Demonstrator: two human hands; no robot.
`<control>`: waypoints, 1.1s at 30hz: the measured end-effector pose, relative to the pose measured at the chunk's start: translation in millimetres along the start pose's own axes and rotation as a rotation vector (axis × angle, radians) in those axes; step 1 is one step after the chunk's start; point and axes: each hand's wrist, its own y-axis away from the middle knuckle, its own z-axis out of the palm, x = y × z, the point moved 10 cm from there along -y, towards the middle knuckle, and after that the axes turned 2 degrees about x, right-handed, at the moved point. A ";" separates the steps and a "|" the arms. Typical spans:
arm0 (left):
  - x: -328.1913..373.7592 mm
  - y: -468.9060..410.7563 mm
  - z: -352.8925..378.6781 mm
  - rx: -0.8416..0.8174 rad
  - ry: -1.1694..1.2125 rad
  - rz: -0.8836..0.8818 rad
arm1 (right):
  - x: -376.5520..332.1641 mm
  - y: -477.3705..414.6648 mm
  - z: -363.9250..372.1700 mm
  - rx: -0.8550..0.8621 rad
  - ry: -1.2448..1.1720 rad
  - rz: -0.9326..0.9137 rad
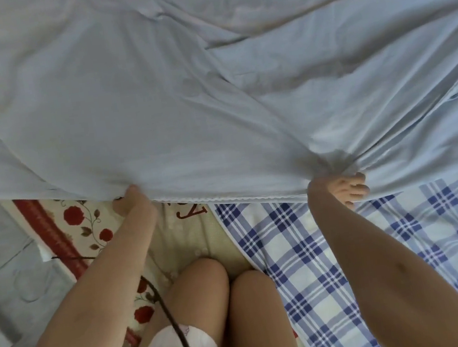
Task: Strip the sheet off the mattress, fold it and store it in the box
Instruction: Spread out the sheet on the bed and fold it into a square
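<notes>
Left hand pinches the sheet by its near edge; right hand grips a bunched fistful, fingers curled tight.

You have the pale blue fabric sheet spread out and rumpled, its near white-stitched hem lifted above the blue-and-white checked cover. Your left hand grips the hem just left of that checked cover. Your right hand clutches a bunched fistful of the sheet over the cover's far edge. Long creases fan out from that bunch, and a second layer overlaps the sheet beyond the cover.
</notes>
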 end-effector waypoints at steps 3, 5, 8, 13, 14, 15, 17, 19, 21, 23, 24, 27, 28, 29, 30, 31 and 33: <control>31.4 -13.6 -7.8 -0.027 -0.172 0.120 | -60.1 57.1 24.4 0.033 0.288 -0.483; 32.5 -13.8 -7.8 -0.056 -0.218 0.079 | -88.5 102.4 53.2 -0.056 0.438 -0.864; 43.0 -38.0 -18.0 -0.023 -0.175 0.024 | -107.5 180.1 98.2 -0.343 0.398 -1.220; 88.0 -79.3 -33.2 -0.043 -0.085 0.088 | -103.6 221.1 136.9 -0.517 0.500 -1.191; 95.2 -82.9 -35.9 -0.045 -0.115 0.108 | -102.4 222.4 138.1 -0.506 0.533 -1.175; 101.7 -82.2 -38.3 -0.045 -0.154 0.133 | -101.1 223.6 139.5 -0.486 0.581 -1.172; 117.5 -74.5 -39.4 0.010 -0.372 0.291 | -98.9 227.2 141.3 -0.416 0.701 -1.205; 140.7 -53.9 -31.9 0.123 -0.728 0.632 | -102.5 237.3 141.0 -0.346 0.722 -1.310; 141.0 -16.5 11.9 -0.070 -0.945 1.047 | -110.3 253.3 138.1 -0.288 0.681 -1.525; 97.9 22.1 64.1 -0.461 -1.253 1.269 | -111.5 266.3 143.4 -0.278 0.727 -1.765; 68.4 30.7 81.6 -0.621 -1.422 1.261 | -110.0 263.8 146.2 -0.284 0.770 -1.875; 16.1 31.2 95.4 -0.745 -1.872 1.042 | -111.2 213.5 142.1 -0.288 0.904 -2.032; 10.6 29.3 93.8 -0.717 -1.935 0.954 | -113.4 176.0 138.1 -0.323 0.973 -1.920; 6.3 35.2 98.0 -0.699 -1.940 0.876 | -118.8 125.2 124.3 -0.316 1.018 -1.706; 7.2 36.3 95.0 -0.662 -1.907 0.804 | -116.4 79.9 110.2 -0.322 0.962 -1.430; 9.2 47.2 101.9 -0.634 -1.853 0.774 | -113.7 34.9 88.5 -0.329 0.849 -1.142; 20.1 61.9 113.8 -0.555 -1.742 0.755 | -105.0 -7.7 54.3 -0.274 0.664 -0.776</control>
